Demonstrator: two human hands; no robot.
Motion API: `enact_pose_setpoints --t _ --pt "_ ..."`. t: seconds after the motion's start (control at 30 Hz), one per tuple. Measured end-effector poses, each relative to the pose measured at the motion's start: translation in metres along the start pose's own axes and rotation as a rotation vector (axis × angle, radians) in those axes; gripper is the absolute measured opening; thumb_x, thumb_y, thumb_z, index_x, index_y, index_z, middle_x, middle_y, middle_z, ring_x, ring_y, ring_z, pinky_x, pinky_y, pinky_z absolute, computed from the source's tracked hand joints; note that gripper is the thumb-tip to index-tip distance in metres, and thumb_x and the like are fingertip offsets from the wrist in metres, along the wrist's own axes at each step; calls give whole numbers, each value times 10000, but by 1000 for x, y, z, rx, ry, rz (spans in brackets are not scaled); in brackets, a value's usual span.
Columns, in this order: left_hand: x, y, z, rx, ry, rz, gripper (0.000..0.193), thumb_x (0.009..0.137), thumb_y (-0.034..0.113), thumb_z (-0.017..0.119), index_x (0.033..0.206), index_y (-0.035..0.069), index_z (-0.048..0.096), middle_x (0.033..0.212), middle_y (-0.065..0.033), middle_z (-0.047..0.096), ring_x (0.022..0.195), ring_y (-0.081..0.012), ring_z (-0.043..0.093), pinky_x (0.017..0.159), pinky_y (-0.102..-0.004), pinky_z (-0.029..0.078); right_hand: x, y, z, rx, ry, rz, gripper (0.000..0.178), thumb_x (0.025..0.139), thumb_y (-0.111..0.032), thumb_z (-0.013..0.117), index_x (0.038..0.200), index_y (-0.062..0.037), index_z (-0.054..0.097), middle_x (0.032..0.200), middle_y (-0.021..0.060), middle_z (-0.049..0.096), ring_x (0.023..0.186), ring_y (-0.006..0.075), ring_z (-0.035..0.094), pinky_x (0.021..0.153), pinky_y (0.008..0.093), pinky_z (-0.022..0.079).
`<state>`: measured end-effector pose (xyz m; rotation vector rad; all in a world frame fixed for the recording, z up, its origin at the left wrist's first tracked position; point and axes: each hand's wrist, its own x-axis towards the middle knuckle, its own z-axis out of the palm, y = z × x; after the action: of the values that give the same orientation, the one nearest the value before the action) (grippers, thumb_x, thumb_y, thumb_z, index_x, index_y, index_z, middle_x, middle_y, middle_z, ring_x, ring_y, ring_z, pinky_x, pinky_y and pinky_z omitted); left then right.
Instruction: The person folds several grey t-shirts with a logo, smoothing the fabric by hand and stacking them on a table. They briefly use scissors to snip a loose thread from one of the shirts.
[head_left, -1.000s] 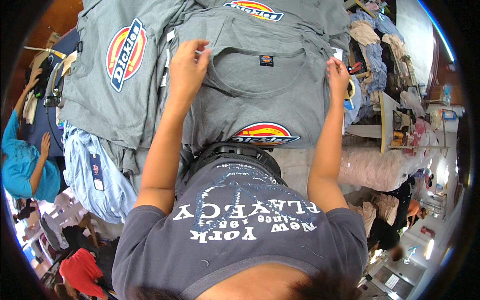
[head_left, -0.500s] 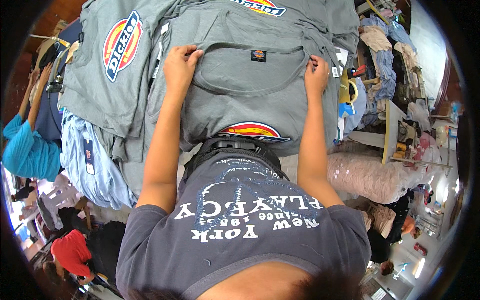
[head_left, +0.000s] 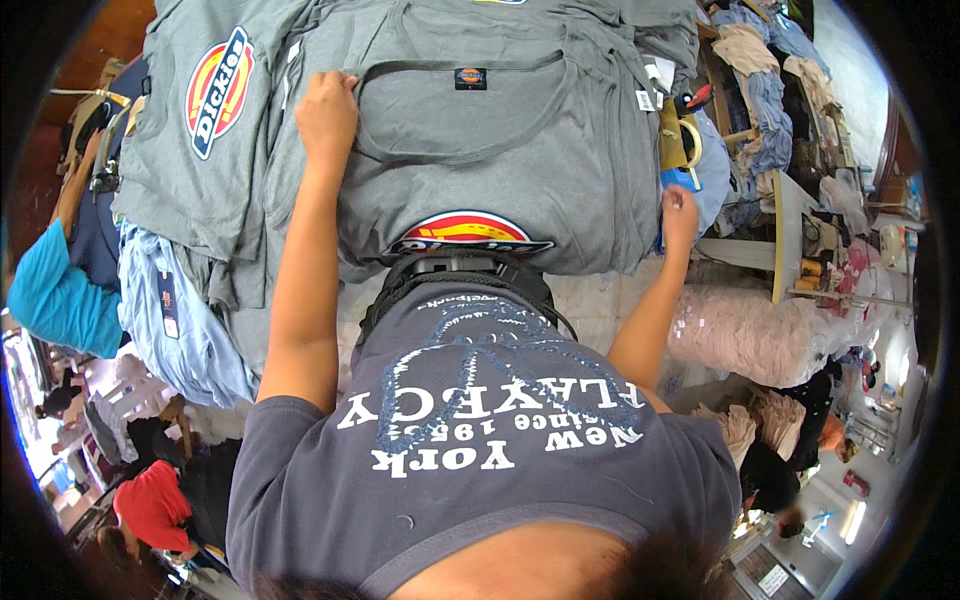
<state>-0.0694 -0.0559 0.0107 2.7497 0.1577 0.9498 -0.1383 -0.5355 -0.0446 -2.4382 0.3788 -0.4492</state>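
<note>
- Right hand (head_left: 680,212) has come away from the collar's right side and dropped toward the body; the left hand (head_left: 327,112) stays at the collar's left edge.
- The grey shirt (head_left: 460,190) lies between the hands, its collar (head_left: 430,160) just right of the left one.
- To handle it well, I'd keep the left grip light so the neckband isn't stretched, and smooth any ripples outward.
- Left forearm reaches almost straight ahead, fingers drawn together, seemingly pinching the collar.
- Right forearm slants outward from a bent elbow, fingers curled beside a blue item (head_left: 682,180); whether they hold anything I cannot tell.
</note>
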Motion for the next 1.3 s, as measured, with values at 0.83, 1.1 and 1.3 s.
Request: enact_pose_setpoints --t 0.83,1.1,1.3 --pt "-16 51 -49 -1089 -512 -667 181 790 150 570 767 -28 553 745 -83 581 710 -175 608 647 -251 482 -21 57 -66 -42 -273 425 463 600 -105 693 1036 -41 552 735 142 604 716 221 598 613 303 450" --pt "-47 69 -34 -1846 -424 -842 129 821 72 524 828 -55 503 819 -92 552 818 -233 596 752 -257 497 -62 -139 -68 1089 -528 299 520 723 -73 630 1190 -31 406 816 105 590 631 126 581 515 204 455" --pt "-50 78 -40 -1878 -414 -813 115 823 71 522 822 -43 517 805 -89 564 813 -218 599 727 -235 500 -104 -186 -4 1136 -1152 316 543 712 -66 634 1189 -4 381 778 88 585 503 80 519 406 153 378"
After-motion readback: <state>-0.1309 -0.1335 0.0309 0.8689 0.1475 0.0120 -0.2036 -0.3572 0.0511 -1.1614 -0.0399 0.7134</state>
